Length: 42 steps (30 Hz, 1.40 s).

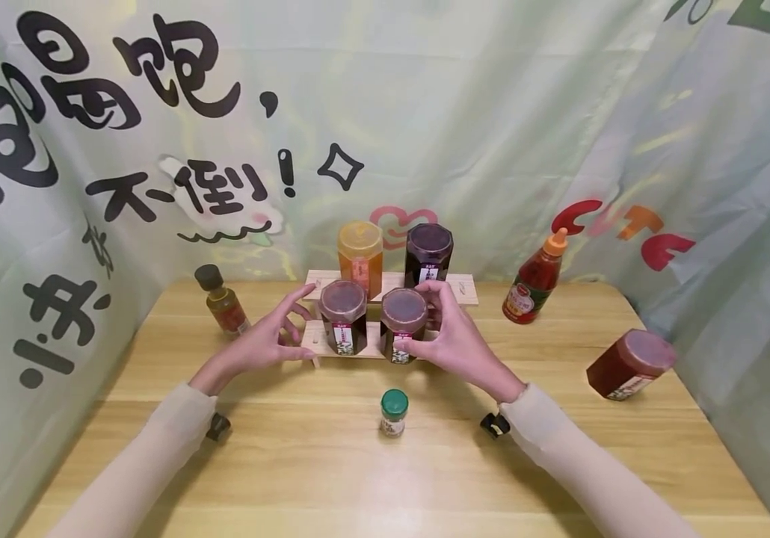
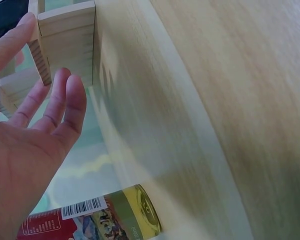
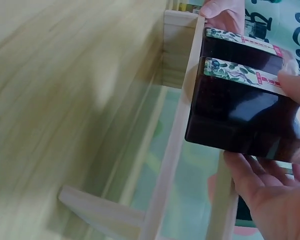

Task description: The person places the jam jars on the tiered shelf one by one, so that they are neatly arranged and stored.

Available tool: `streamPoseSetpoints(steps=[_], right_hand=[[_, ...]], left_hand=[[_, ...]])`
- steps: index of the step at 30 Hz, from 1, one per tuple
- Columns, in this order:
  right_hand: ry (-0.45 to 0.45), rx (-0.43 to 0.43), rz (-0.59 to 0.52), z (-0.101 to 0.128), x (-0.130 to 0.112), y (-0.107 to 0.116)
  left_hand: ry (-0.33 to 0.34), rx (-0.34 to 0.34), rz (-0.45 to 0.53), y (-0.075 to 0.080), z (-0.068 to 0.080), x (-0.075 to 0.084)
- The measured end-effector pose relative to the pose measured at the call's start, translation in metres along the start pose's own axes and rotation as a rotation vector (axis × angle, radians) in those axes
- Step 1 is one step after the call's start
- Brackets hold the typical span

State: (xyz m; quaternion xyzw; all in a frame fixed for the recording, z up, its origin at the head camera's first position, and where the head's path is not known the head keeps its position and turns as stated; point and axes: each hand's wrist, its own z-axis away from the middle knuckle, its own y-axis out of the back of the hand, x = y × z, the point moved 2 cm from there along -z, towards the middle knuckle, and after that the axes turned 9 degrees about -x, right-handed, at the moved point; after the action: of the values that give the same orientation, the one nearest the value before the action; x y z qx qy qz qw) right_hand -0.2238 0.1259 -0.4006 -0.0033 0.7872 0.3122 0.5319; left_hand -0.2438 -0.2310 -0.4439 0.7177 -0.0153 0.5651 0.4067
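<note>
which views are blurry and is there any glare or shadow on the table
Head view: sharp in the middle, bowed at the edges; soft glare on the table, faint shadows under both arms. Left wrist view: table streaked with blur, left hand clearer. Right wrist view: table smeared, dark jar sharper with a glossy highlight.

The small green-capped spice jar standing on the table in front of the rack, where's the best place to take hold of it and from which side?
Take the green-capped spice jar by its green cap or just below, coming from above. It stands upright and alone on the table, with open space all round, and its short, narrow body probably suits a fingertip grip.
</note>
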Motion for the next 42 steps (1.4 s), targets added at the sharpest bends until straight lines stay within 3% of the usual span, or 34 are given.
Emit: streamPoseSetpoints(steps=[6, 12, 26, 42], right_hand=[[-0.006, 0.059, 0.185, 0.001, -0.003, -0.001], [0.004, 0.089, 0.279, -0.002, -0.005, 0.000], [0.021, 0.104, 0.324, 0.000, -0.002, -0.003], [0.007, 0.106, 0.255, 0.009, -0.004, -0.003]], left_hand=[[0.018, 0.004, 0.002, 0.001, 0.003, 0.001], [0.013, 0.004, -0.002, 0.002, 0.000, 0.004], [0.011, 0.002, 0.004, 0.002, -0.002, 0.001], [0.006, 0.011, 0.008, -0.001, 0.000, -0.003]])
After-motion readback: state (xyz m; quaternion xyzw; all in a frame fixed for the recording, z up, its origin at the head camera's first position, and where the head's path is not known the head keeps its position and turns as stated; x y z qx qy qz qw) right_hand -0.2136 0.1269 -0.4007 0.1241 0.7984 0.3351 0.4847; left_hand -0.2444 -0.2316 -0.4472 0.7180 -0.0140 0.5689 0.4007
